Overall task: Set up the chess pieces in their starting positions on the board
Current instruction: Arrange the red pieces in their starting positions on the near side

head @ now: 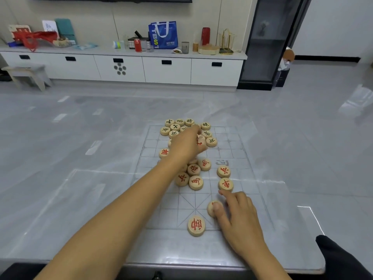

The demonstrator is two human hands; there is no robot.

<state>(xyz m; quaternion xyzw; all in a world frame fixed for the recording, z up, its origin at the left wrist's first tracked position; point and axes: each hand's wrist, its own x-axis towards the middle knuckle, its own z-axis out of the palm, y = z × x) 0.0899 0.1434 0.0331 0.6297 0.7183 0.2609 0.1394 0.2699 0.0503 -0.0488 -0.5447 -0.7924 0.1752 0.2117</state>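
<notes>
My right hand (240, 217) has a wooden disc (212, 209) just beyond the red general (196, 225) and a little to its right. My thumb lies across the disc's top, so I can't read its character. The other fingers (232, 199) curl in beside it, and it looks like a light pinch. The forefinger sticks out towards the next red disc (225, 184) farther up that side.

My left hand (186, 145) is stretched well beyond the general into the heap (194, 170) in the middle of the board (238, 150). Its fingers are bent round a red-marked piece (200, 142); I take that for a grip, though most of the piece is covered. The black pieces (175, 126) are bunched farther out again, at the far rim.

The next move turns on the general, which sits alone on the near edge line of the grid. If my disc belongs in the back rank, its point is towards me and beside the general, a short pull back for the right hand (much the nearer one). A round disc has no long axis, so only its facing needs care. Most of the setup remains.
</notes>
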